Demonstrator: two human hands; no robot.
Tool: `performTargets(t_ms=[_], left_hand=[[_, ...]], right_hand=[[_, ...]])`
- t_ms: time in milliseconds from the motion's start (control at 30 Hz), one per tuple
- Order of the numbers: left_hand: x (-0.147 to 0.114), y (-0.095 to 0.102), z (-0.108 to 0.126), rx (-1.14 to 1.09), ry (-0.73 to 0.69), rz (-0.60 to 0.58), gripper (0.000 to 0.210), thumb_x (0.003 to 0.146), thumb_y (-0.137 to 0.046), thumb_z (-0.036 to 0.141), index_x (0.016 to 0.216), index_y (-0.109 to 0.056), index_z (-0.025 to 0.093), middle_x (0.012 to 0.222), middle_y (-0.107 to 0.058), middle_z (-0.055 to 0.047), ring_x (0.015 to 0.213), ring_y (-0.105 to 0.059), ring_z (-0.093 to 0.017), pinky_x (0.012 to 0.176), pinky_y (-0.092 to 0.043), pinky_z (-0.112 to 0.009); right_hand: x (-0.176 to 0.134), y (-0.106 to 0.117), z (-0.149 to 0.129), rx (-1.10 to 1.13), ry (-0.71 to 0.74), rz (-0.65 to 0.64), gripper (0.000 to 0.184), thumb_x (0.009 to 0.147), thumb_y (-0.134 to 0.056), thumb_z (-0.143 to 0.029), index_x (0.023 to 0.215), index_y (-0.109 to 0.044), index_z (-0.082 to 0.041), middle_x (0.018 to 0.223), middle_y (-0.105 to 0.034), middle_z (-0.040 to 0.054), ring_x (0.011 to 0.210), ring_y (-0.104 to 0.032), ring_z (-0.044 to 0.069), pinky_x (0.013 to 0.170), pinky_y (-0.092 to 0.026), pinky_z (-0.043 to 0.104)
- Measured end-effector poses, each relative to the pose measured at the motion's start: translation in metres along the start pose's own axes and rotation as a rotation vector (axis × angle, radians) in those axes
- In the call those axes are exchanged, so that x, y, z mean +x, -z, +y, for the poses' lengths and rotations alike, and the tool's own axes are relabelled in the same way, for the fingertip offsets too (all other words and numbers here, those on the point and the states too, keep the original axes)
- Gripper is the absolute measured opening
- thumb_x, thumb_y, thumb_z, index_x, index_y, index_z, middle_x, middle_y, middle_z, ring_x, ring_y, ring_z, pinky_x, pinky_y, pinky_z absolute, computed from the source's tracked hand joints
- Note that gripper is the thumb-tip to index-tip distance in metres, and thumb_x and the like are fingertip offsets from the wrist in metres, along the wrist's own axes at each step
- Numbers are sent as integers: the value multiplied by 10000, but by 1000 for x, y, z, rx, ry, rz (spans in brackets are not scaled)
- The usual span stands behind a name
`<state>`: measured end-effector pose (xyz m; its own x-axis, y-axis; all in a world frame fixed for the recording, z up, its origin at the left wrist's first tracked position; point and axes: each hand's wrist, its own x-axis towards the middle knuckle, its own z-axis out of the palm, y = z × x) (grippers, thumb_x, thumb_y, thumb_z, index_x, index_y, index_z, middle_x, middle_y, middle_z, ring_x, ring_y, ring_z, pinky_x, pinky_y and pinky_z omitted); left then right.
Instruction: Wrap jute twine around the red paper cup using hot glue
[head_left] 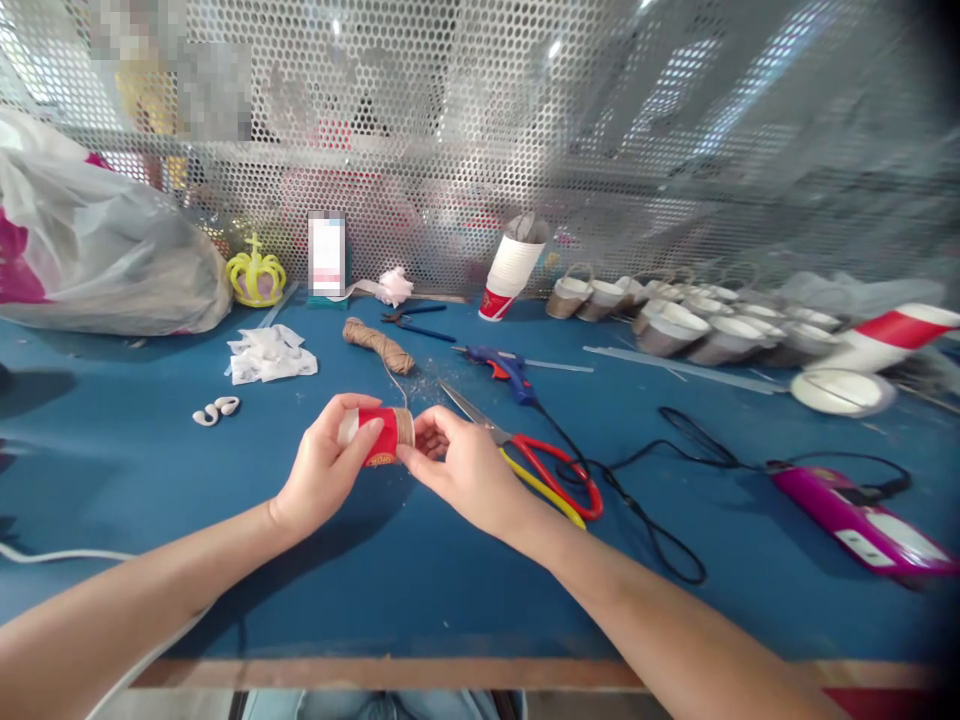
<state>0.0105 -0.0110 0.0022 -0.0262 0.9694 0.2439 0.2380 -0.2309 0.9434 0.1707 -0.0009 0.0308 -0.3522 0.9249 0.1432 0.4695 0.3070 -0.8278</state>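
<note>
A red and white paper cup (384,432) lies on its side in the air above the blue table, gripped around its body by my left hand (328,460). Brown twine is wound round the end of the cup on the right. My right hand (465,462) pinches at that wound end with thumb and fingers. From the wrapping, a strand runs up to a skein of brown twine (379,346) on the table. Just right of my right hand lie scissors (551,470) with red and yellow handles, blades apart.
Behind the scissors lies a blue glue gun (504,368), its black cord trailing to a purple power strip (862,520). Pliers (420,322), stacked cups (514,268) and several twine-wrapped cups (675,328) stand or lie farther back. At left are white scraps (271,354) and a large plastic bag (112,240).
</note>
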Motion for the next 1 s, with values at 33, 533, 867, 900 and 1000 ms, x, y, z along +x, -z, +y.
performTargets(t_ms=[33, 533, 867, 900, 1000], left_hand=[[0, 0, 0, 0, -5, -3, 243, 804, -515, 367, 950, -526, 172, 746, -567, 5, 577, -479, -86, 542, -431, -187], [12, 11, 5, -333, 142, -227, 350, 760, -590, 351, 1045, -566, 149, 777, -637, -30, 615, -552, -100, 581, -455, -193], [7, 11, 0, 103, -79, -286, 368, 826, -481, 344, 1157, -543, 198, 830, -632, -12, 605, -523, -97, 591, -440, -202], [7, 11, 0, 116, -73, -280, 352, 827, -475, 350, 1132, -557, 194, 812, -631, -9, 587, -516, -92, 576, -434, -199], [7, 10, 1, 131, -81, -253, 295, 826, -471, 344, 1040, -579, 170, 841, -643, -24, 650, -548, -110, 618, -443, -208]], right_hand=[[0, 0, 0, -22, 8, 10, 113, 726, -573, -230, 726, -462, -207, 684, -599, 9, 611, -565, 129, 601, -470, 259], [-3, 17, 6, -44, 110, -63, 174, 775, -566, -356, 741, -509, -196, 747, -565, 13, 705, -536, 141, 665, -432, 260], [0, 19, 11, -24, 123, -47, 94, 767, -512, -213, 677, -500, -193, 727, -546, 5, 702, -514, 133, 677, -421, 254], [-1, 19, 11, -37, 138, -51, 95, 765, -514, -208, 673, -497, -193, 726, -545, 6, 703, -515, 134, 682, -423, 256], [-2, 16, 10, -63, 153, -62, 86, 765, -520, -211, 682, -505, -191, 738, -555, 10, 712, -528, 134, 692, -428, 257]])
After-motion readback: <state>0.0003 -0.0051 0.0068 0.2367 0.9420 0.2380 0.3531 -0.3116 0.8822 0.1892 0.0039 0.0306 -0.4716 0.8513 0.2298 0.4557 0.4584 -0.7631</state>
